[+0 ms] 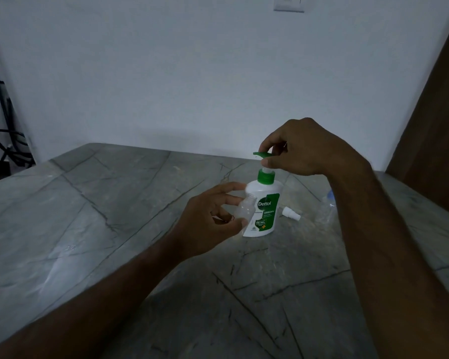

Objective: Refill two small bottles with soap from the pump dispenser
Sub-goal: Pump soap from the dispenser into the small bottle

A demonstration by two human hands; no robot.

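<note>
A white Dettol pump dispenser (264, 206) with a green collar and green pump head stands on the grey marble table (114, 216). My right hand (303, 149) pinches the green pump head from above. My left hand (213, 218) holds a small clear bottle (245, 209), uncapped, its open neck tilted toward the dispenser just left of it and below the nozzle. A second small clear bottle (327, 207) with a blue top stands to the right, partly hidden by my right forearm. A white spray cap (290, 213) lies on the table beside the dispenser.
A white wall rises behind the table, with a switch plate (288, 3) high up. A brown wooden panel (436, 125) stands at the right. Dark cables (8, 146) hang at the far left beyond the table's edge.
</note>
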